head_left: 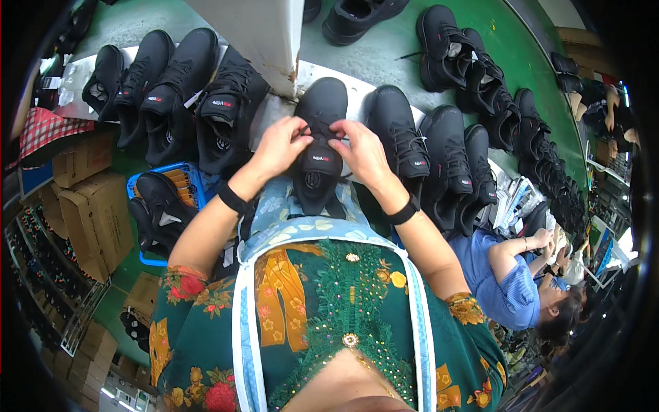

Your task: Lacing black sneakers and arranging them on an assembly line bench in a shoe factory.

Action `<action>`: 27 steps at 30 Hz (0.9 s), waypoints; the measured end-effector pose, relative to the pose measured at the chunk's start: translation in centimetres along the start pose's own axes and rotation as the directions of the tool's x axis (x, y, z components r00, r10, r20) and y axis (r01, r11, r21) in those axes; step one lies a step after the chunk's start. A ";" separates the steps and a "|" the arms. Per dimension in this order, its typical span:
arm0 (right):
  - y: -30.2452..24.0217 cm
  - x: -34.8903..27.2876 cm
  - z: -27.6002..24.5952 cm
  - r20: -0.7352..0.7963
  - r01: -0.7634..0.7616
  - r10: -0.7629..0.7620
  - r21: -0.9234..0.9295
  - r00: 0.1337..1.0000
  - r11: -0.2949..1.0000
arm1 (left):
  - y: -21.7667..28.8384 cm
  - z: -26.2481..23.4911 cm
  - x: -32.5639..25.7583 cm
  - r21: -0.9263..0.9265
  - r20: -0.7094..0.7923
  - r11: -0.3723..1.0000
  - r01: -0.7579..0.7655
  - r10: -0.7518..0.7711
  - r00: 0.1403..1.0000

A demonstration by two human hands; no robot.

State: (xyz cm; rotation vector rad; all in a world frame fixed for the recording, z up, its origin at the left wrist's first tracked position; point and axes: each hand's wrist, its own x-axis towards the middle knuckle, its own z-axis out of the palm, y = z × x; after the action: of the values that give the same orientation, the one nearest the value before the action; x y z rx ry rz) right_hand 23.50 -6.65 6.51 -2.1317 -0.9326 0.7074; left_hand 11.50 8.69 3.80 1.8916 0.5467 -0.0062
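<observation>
A black shoe (pixel 324 95) sits at the near edge of the green table (pixel 388 58), toe away from the person, heel toward the blue apron (pixel 288 226). The left hand (pixel 280 144) and right hand (pixel 365 154) meet over its tongue (pixel 321 161), each with thumb and forefinger clamped on the black laces (pixel 317 129). A pale post (pixel 257 34) stands just left of the toe. More black shoes (pixel 182 69) line both sides, and a blue basket (pixel 199 184) holds others at lower left.

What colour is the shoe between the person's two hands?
The shoe is black; it shows best in the head view, the only one.
</observation>
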 end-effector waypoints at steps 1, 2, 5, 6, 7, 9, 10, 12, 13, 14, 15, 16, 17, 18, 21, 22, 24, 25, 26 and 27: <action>-0.1 0.3 -0.1 0.064 -0.021 0.022 -0.016 0.998 1.000 | 0.2 -0.4 0.5 0.058 0.065 0.998 0.009 -0.013 0.998; 0.1 0.7 -0.4 0.106 0.002 0.000 -0.020 0.994 1.000 | 0.2 -0.7 1.0 0.122 0.140 0.992 0.014 -0.031 0.990; 1.5 1.7 -0.5 0.226 -0.113 0.065 0.207 0.972 0.972 | 0.0 -1.0 1.5 0.024 0.236 0.988 0.150 -0.151 0.960; 2.1 2.1 -0.5 0.311 -0.211 0.092 0.372 0.946 0.904 | -0.1 -1.0 1.5 -0.088 0.236 0.973 0.212 -0.186 0.954; 2.6 2.1 -0.5 0.329 -0.223 0.084 0.411 0.941 0.884 | -0.3 -0.8 1.4 -0.064 0.267 0.970 0.235 -0.210 0.941; 3.4 2.1 -0.4 0.387 -0.368 0.157 0.566 0.909 0.738 | -0.4 -0.3 0.7 -0.373 0.216 0.884 0.283 -0.214 0.953; 3.6 1.9 -0.4 0.462 -0.543 0.295 0.625 0.836 0.561 | -0.3 -0.1 0.3 -0.320 0.202 0.911 0.259 -0.202 0.958; 3.3 1.4 -0.2 0.478 -0.526 0.223 0.732 0.849 0.433 | -0.1 0.3 -0.3 -0.004 0.050 1.000 -0.009 0.010 0.999; 2.9 1.1 -0.1 0.422 -0.494 0.259 0.696 0.869 0.522 | 0.1 0.4 -0.5 0.019 0.053 0.999 0.027 -0.028 0.998; 2.6 0.9 -0.1 0.349 -0.478 0.327 0.629 0.878 0.613 | 0.3 0.4 -0.5 0.008 0.008 1.000 0.001 -0.001 1.000; 2.1 0.8 0.1 0.200 -0.298 0.223 0.556 0.954 0.776 | 0.4 0.5 -0.4 -0.015 -0.046 0.998 -0.066 0.065 0.997; 1.8 0.8 0.0 0.156 -0.229 0.169 0.584 0.973 0.779 | 0.5 0.4 -0.2 -0.001 -0.035 1.000 -0.031 0.031 0.999; 1.5 0.9 0.0 0.175 -0.164 0.108 0.346 0.979 0.924 | 0.5 0.3 0.1 0.068 0.038 0.997 -0.037 0.035 0.999; 1.4 1.0 -0.1 0.199 -0.030 0.010 0.100 0.980 0.994 | 0.3 0.2 0.4 0.138 0.095 0.989 -0.050 0.037 0.995; 1.8 1.6 -0.2 0.300 -0.252 0.130 0.414 0.945 0.875 | -0.5 -0.1 1.3 -0.196 0.308 0.959 0.207 -0.140 0.941; 2.2 1.8 -0.3 0.398 -0.451 0.243 0.595 0.884 0.665 | -0.9 -0.2 1.5 -0.177 0.282 0.963 0.204 -0.149 0.948; 3.1 1.8 -0.2 0.458 -0.510 0.241 0.670 0.856 0.539 | -1.5 0.0 1.4 -0.371 0.346 0.882 0.290 -0.158 0.925; 3.5 1.7 -0.1 0.468 -0.519 0.225 0.762 0.855 0.388 | -1.8 0.3 1.2 -0.328 0.331 0.885 0.331 -0.221 0.917; 3.9 1.7 0.0 0.499 -0.547 0.240 0.806 0.833 0.227 | -1.8 0.7 0.9 -0.428 0.340 0.818 0.385 -0.249 0.907; 4.1 1.5 0.1 0.477 -0.516 0.207 0.827 0.854 0.223 | -1.8 1.0 0.6 -0.533 0.305 0.729 0.430 -0.310 0.901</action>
State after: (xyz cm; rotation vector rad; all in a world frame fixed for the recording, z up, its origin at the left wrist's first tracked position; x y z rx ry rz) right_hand 25.99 -7.50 2.98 -1.0998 0.0615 1.3946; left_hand 11.63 8.52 1.66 1.1278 0.6927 -0.2588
